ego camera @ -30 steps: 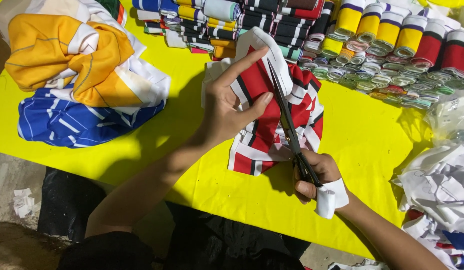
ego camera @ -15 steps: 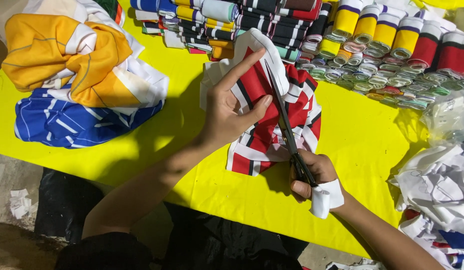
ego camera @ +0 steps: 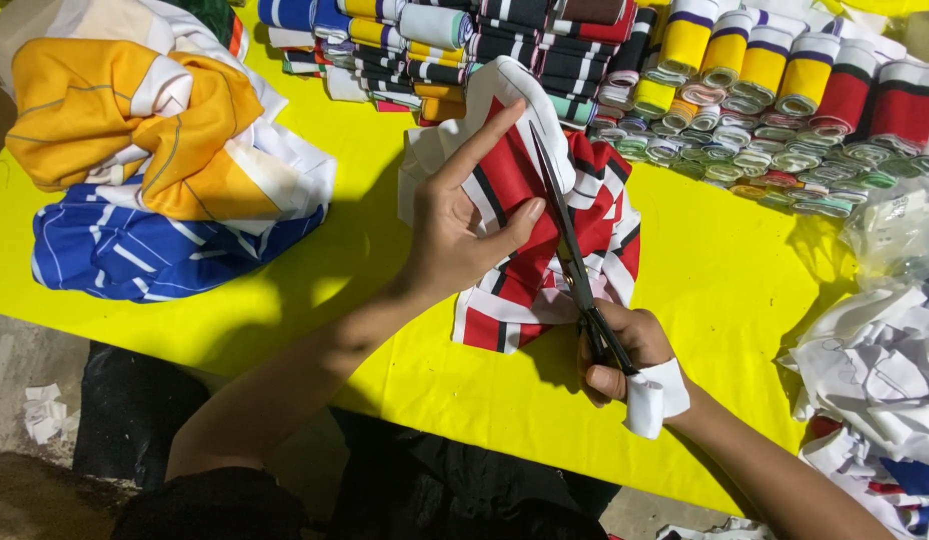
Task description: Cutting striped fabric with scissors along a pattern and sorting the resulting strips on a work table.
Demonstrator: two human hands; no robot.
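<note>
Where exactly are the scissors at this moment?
In the head view, right of centre: the scissors are in the right hand, blades pointing up across the red striped fabric, beside the left hand.

Yellow table [ego camera: 744, 270]; orange-and-blue fabric heap [ego camera: 144, 160] at its left; striped rolls [ego camera: 744, 80] along far edge; white scraps [ego camera: 884, 370] right.

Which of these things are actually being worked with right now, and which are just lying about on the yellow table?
In use:
left hand pressing the red striped cloth
right hand holding the scissors

Lying about:
orange and blue fabric pile
rolled striped bands
white scraps
yellow table
</note>
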